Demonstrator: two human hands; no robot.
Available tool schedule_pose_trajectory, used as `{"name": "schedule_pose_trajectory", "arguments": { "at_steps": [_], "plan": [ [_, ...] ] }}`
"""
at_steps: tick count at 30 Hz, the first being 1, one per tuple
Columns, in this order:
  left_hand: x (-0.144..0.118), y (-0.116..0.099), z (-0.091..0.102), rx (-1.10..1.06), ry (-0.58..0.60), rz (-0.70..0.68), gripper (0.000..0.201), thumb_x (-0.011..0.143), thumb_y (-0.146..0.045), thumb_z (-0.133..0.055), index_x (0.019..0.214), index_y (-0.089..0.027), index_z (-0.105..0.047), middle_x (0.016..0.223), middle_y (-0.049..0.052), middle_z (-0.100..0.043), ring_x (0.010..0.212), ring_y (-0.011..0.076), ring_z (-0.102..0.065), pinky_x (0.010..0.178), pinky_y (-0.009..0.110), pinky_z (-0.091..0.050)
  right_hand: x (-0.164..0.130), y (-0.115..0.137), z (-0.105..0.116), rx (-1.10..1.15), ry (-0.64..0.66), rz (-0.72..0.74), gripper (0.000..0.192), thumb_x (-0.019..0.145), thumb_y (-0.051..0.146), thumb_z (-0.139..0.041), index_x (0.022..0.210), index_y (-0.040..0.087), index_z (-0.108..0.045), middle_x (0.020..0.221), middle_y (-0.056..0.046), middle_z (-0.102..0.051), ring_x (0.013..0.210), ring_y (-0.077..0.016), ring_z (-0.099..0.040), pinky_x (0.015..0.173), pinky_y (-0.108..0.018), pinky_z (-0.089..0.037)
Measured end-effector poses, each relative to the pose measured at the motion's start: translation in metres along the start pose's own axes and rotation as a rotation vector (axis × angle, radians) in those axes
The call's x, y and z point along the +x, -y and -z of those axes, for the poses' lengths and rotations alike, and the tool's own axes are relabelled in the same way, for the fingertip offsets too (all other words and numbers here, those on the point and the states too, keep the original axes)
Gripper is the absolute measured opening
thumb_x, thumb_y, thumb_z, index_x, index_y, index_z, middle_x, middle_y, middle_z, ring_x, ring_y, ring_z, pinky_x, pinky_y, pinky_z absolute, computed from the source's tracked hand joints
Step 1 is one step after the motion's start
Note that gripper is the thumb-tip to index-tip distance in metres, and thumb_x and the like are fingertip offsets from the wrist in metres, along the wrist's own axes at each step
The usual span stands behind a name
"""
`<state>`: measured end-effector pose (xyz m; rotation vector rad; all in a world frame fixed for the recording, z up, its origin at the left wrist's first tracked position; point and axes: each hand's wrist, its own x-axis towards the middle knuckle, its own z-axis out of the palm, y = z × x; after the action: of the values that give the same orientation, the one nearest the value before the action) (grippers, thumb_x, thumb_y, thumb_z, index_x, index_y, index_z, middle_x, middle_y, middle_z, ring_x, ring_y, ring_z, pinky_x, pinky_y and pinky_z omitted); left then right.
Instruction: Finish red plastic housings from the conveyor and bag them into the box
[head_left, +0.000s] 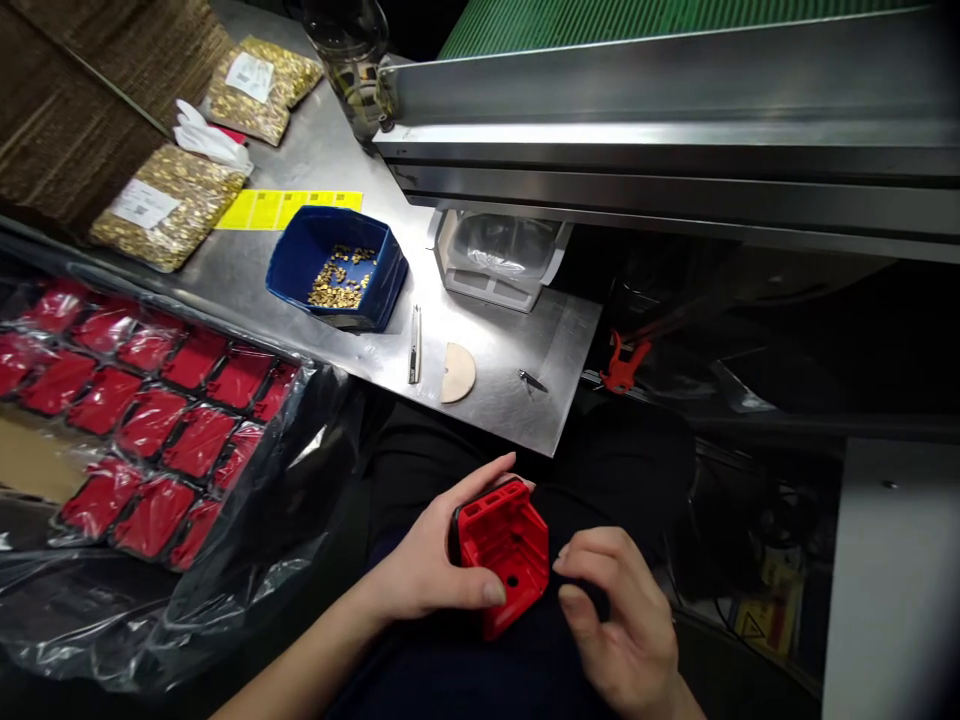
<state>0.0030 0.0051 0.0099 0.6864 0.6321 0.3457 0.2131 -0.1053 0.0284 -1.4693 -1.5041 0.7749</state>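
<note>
My left hand (442, 555) is closed around a red plastic housing (529, 550) with a black outer edge, above my lap. Its thumb presses on the near wall, and the hollow inside with ribs and small dark holes faces up. Just right of the housing, apart from it, is my right hand (622, 610). Its fingers are curled in towards the thumb; whatever they hold, if anything, is hidden or too small to name. On the metal table (517, 420) ahead stands a blue bin (390, 270) with small brass pieces (337, 285) inside.
Near the table's edge lie a utility knife (415, 345), a half-round beige disc (457, 373) and nail clippers (532, 380). A grey bin (491, 290) sits under the conveyor frame (675, 90). Red parts (154, 430) fill a plastic-lined box at left. Bags of brass pieces (180, 200) lie behind.
</note>
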Motion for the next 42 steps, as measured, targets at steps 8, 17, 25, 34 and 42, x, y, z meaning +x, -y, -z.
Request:
{"name": "schedule_pose_trajectory", "arguments": {
  "at_steps": [8, 17, 25, 34, 42],
  "plan": [
    [-0.001, -0.003, -0.009, -0.074, 0.251, 0.062, 0.108, 0.076, -0.045, -0.085, 0.163, -0.026, -0.022, 0.153, 0.017, -0.047, 0.136, 0.0384, -0.051, 0.116, 0.055, -0.035, 0.048, 0.013, 0.008, 0.169, 0.232, -0.166, 0.022, 0.105, 0.026, -0.048, 0.119, 0.029, -0.064, 0.114, -0.004, -0.069, 0.109, -0.0213, -0.062, 0.096, -0.038, -0.05],
    [-0.007, 0.014, -0.011, -0.195, 0.242, 0.102, 0.105, 0.075, -0.043, -0.084, 0.162, -0.024, -0.027, 0.14, 0.016, -0.057, 0.112, 0.0279, -0.064, 0.096, 0.039, -0.048, 0.035, -0.001, -0.009, 0.107, 0.02, -0.15, 0.014, 0.1, 0.019, -0.056, 0.101, 0.026, -0.068, 0.087, 0.0, -0.069, 0.081, -0.0178, -0.063, 0.077, -0.034, -0.049],
    [0.003, 0.017, -0.011, -0.351, -0.149, 0.117, 0.084, 0.082, -0.057, -0.077, 0.152, -0.026, -0.044, 0.128, 0.013, -0.067, 0.108, 0.0259, -0.067, 0.096, 0.038, -0.05, 0.018, -0.001, 0.01, 0.007, 0.094, -0.148, 0.016, 0.1, 0.027, -0.06, 0.114, 0.027, -0.067, 0.102, -0.003, -0.069, 0.095, -0.021, -0.064, 0.082, -0.037, -0.051],
    [0.014, 0.009, -0.009, -0.111, -0.381, 0.149, 0.053, 0.099, -0.062, -0.05, 0.125, -0.018, -0.067, 0.12, 0.011, -0.072, 0.114, 0.0277, -0.065, 0.103, 0.04, -0.047, 0.019, -0.006, -0.011, 0.232, 0.179, -0.33, 0.017, 0.101, 0.033, -0.06, 0.106, 0.026, -0.075, 0.099, -0.002, -0.078, 0.094, -0.0214, -0.071, 0.091, -0.037, -0.052],
    [0.009, -0.007, -0.01, 0.331, -0.431, -0.036, 0.04, 0.101, -0.048, -0.055, 0.128, -0.023, -0.071, 0.121, 0.006, -0.074, 0.117, 0.0267, -0.063, 0.105, 0.036, -0.045, 0.014, -0.016, -0.013, 0.698, 0.083, -0.659, 0.027, 0.1, 0.043, -0.061, 0.103, 0.022, -0.078, 0.083, -0.003, -0.071, 0.073, -0.0178, -0.058, 0.073, -0.031, -0.049]
  ]
}}
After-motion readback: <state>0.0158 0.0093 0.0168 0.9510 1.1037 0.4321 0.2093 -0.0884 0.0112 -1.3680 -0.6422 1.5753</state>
